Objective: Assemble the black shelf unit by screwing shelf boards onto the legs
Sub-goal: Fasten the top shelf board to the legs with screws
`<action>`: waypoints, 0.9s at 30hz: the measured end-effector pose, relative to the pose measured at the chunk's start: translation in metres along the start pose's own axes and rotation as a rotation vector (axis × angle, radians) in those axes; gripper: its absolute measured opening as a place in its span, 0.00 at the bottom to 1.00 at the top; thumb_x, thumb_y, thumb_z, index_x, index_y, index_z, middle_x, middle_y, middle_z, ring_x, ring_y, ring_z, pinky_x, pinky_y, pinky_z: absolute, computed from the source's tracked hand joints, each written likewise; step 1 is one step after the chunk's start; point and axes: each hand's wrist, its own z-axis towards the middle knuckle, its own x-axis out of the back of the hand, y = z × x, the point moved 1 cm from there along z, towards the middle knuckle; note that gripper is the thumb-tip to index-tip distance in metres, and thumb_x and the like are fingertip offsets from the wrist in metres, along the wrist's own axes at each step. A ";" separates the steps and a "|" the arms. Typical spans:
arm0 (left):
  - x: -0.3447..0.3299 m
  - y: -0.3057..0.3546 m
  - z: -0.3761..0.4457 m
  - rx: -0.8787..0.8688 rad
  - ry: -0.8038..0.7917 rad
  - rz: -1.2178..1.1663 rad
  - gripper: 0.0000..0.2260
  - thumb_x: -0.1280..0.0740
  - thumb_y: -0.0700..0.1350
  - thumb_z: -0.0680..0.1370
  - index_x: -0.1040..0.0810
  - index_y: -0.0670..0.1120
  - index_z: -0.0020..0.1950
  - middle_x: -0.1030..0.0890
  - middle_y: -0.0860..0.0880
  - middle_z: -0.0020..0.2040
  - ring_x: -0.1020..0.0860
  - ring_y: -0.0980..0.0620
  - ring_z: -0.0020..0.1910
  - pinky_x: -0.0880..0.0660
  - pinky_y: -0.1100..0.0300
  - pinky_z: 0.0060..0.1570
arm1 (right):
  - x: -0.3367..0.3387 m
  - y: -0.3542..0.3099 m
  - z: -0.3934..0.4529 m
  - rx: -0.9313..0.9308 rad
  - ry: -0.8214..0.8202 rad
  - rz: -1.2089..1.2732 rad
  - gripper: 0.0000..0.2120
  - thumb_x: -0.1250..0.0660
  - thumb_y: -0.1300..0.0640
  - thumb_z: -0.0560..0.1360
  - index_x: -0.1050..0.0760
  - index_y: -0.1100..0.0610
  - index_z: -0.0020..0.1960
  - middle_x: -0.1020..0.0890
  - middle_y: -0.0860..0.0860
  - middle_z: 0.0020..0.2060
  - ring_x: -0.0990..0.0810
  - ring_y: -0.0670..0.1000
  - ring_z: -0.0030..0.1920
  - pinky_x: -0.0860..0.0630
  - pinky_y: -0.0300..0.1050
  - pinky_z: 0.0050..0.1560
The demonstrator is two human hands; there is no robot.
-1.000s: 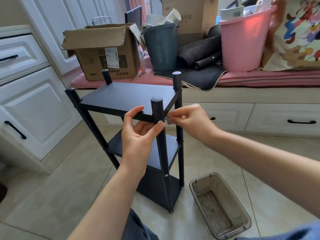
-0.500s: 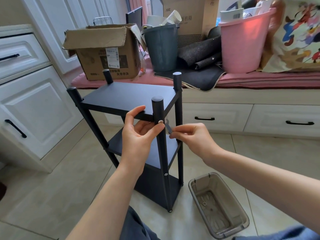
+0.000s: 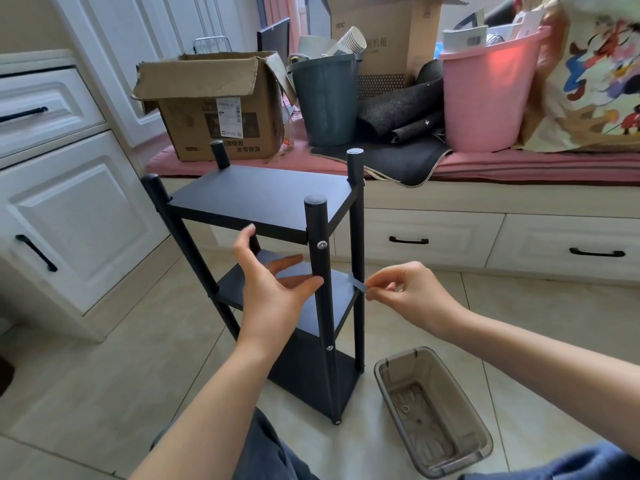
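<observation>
The shelf (image 3: 263, 199) stands upright on the floor (image 3: 104, 375) in front of me, three boards on four legs. My left hand (image 3: 273, 289) is spread, fingers loose, its fingertips just touching the near leg (image 3: 320, 271) below the top board (image 3: 258, 194); it grips nothing. My right hand (image 3: 412, 292) pinches a small flat key (image 3: 358, 284) between thumb and forefinger, held just beside the right legs, off the screw.

The screw (image 3: 322, 244) at the top board's near corner looks seated, its head close against the leg. To finish well, I judge I should wrap my left hand around the leg so the frame cannot twist, set the key squarely in the screw head, and turn in short strokes until it is snug but not forced. The back corners I cannot see well enough to judge. A washer (image 3: 405, 408) lies in the tray (image 3: 481, 431) by my right knee.
</observation>
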 end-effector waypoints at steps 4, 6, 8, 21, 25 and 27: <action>-0.005 -0.008 0.006 0.137 -0.135 0.188 0.28 0.23 0.41 0.74 0.35 0.55 0.65 0.19 0.53 0.56 0.20 0.62 0.46 0.30 0.71 0.41 | 0.001 0.008 0.000 -0.031 -0.032 -0.066 0.05 0.29 0.59 0.75 0.15 0.51 0.45 0.15 0.43 0.37 0.23 0.40 0.36 0.30 0.31 0.39; -0.008 -0.010 0.008 0.120 -0.184 0.267 0.20 0.24 0.42 0.76 0.29 0.55 0.61 0.19 0.55 0.54 0.20 0.61 0.49 0.28 0.64 0.47 | 0.002 0.011 0.001 -0.035 -0.039 -0.086 0.06 0.29 0.58 0.75 0.15 0.50 0.43 0.15 0.44 0.37 0.24 0.41 0.36 0.31 0.30 0.38; -0.010 -0.009 0.010 0.088 -0.214 0.308 0.14 0.26 0.43 0.77 0.24 0.56 0.57 0.19 0.58 0.50 0.20 0.60 0.50 0.27 0.60 0.53 | 0.003 0.013 0.002 -0.034 -0.047 -0.093 0.06 0.29 0.58 0.74 0.15 0.49 0.42 0.16 0.43 0.36 0.25 0.40 0.34 0.31 0.30 0.36; -0.061 -0.009 0.046 -0.010 -0.298 0.334 0.07 0.25 0.46 0.77 0.18 0.51 0.53 0.17 0.57 0.46 0.20 0.58 0.48 0.26 0.68 0.45 | 0.032 0.030 0.015 -0.112 0.034 -0.137 0.05 0.29 0.60 0.74 0.15 0.53 0.43 0.16 0.47 0.39 0.23 0.42 0.39 0.31 0.33 0.36; -0.090 -0.011 0.060 -0.028 -0.261 0.297 0.12 0.25 0.47 0.76 0.18 0.47 0.58 0.15 0.52 0.52 0.19 0.55 0.50 0.30 0.73 0.42 | 0.047 0.044 0.018 -0.176 0.082 -0.151 0.06 0.30 0.61 0.74 0.15 0.54 0.42 0.16 0.48 0.38 0.23 0.41 0.38 0.31 0.34 0.35; -0.104 -0.011 0.064 -0.040 -0.232 0.287 0.11 0.25 0.48 0.77 0.18 0.47 0.57 0.16 0.52 0.51 0.20 0.56 0.49 0.32 0.75 0.40 | 0.048 0.050 0.020 -0.188 0.078 -0.160 0.06 0.30 0.60 0.74 0.15 0.54 0.42 0.16 0.47 0.37 0.24 0.40 0.37 0.32 0.32 0.34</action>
